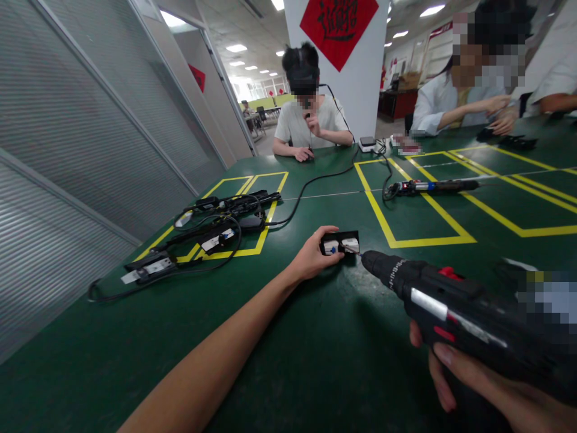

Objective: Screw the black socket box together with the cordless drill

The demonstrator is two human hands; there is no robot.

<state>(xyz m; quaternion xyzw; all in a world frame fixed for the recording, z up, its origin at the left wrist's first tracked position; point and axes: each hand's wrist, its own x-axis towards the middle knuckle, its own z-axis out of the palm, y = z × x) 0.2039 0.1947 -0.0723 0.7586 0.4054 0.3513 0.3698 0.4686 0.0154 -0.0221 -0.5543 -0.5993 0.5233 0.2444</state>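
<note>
A small black part (353,236) with white labels lies on the green table, its labelled side facing me. My left hand (315,255) is closed around its left end, fingers on top and thumb in front. A black cordless drill (424,288) with red details is in my right hand (469,370), whose fingers wrap round the handle. The drill points left, and its thin bit reaches the right side of the black part. Whether the tip touches a screw there is too small to tell.
Black devices with cables (225,231) lie on the left, across yellow tape. Another long black device (437,186) lies at the right, near a cable. One person (311,120) sits across the green table (288,337); others sit at the far right.
</note>
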